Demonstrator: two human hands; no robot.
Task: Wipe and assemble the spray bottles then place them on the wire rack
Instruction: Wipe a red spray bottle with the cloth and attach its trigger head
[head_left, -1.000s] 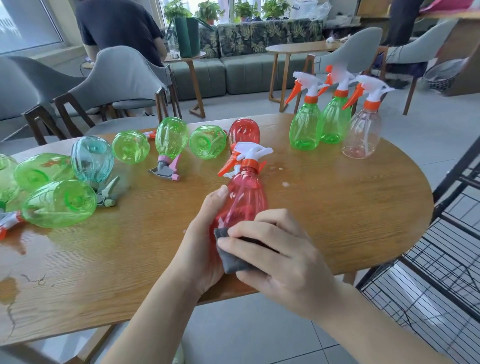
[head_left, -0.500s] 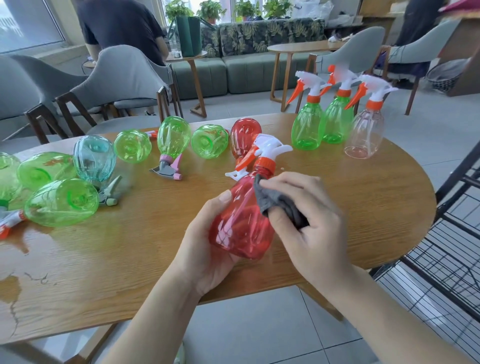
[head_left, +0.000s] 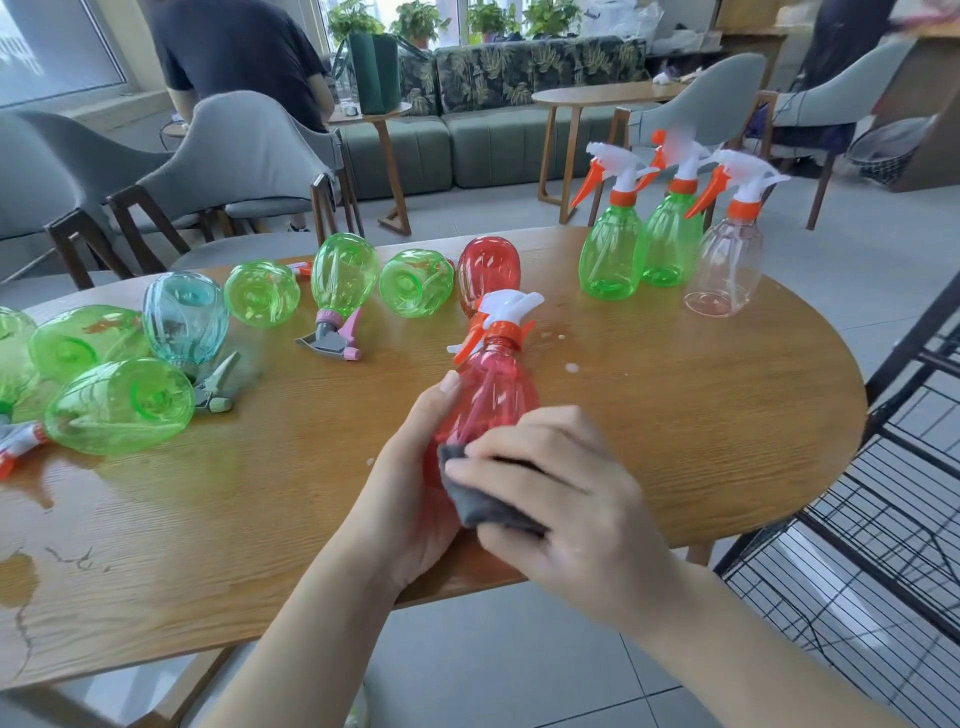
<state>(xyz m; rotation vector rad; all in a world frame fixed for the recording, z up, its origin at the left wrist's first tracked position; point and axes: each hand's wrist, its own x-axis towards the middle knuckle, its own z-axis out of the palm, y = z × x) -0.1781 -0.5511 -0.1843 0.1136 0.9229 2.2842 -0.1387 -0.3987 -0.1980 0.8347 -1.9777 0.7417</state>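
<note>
Where the grip is made, above the near edge of the wooden table (head_left: 675, 415), a red spray bottle (head_left: 493, 384) is held tilted, its white-and-orange trigger head (head_left: 501, 317) pointed away from the person. Left hand (head_left: 415, 499): curled round the bottle's lower body from the left, thumb laid along the side. Right hand (head_left: 561, 499): fingers curled over a grey cloth (head_left: 483, 506), which is pressed against the bottle's base end.

Just beyond the trigger head, a second red bottle (head_left: 491, 265) is seen, partly hidden by the head. Beyond and to the left of the grip, a row is laid out: a green bottle on its side (head_left: 415, 283), a green bottle resting head-down on a pink-and-grey trigger (head_left: 343, 275), another green bottle on its side (head_left: 262, 293) and a pale blue bottle (head_left: 184, 317) with a grey trigger (head_left: 218, 387) beside it. Further left, more green bottles are lying, the nearest (head_left: 119, 405) with its base turned toward the camera. All bottles appear empty.

Beyond and to the right of the grip, well apart from it, three assembled bottles are stood upright near the far edge: two green (head_left: 613, 254) (head_left: 670, 244) and one clear (head_left: 724, 270), each fitted with a white-and-orange head. Small droplets (head_left: 571, 367) are noted on the wood between these and the held bottle; a wet patch (head_left: 31, 493) is noted far left.

To the right of the grip, off the table, a black wire rack (head_left: 883, 519) is stood, its visible shelves bare. Grey chairs (head_left: 239, 150) are stood behind the table.
</note>
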